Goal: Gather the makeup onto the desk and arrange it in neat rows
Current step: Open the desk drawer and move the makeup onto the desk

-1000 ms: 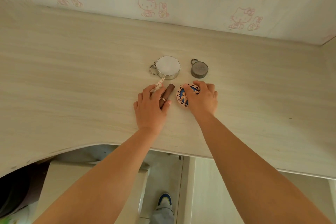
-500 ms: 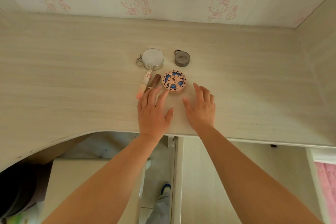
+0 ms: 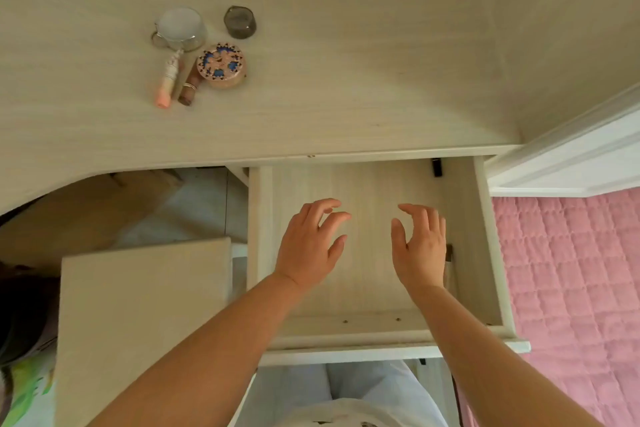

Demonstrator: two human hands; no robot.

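Big pale wood counter point(image 3: 346, 87) up top, pink quilted bed point(image 3: 571, 270) off to the right. Below the counter edge a drawer point(image 3: 491, 253) is pulled out, with a small black item point(image 3: 437, 166) in its back right corner. Left hand point(image 3: 310, 246) and right hand point(image 3: 420, 246) hover over the drawer, each grip loose and spread, holding nothing. Makeup sits on the counter's left: white round compact point(image 3: 180, 28), patterned compact point(image 3: 221, 65), dark grey pot point(image 3: 239, 22), pink tube point(image 3: 168, 81) just beside a brown lipstick point(image 3: 188, 88).
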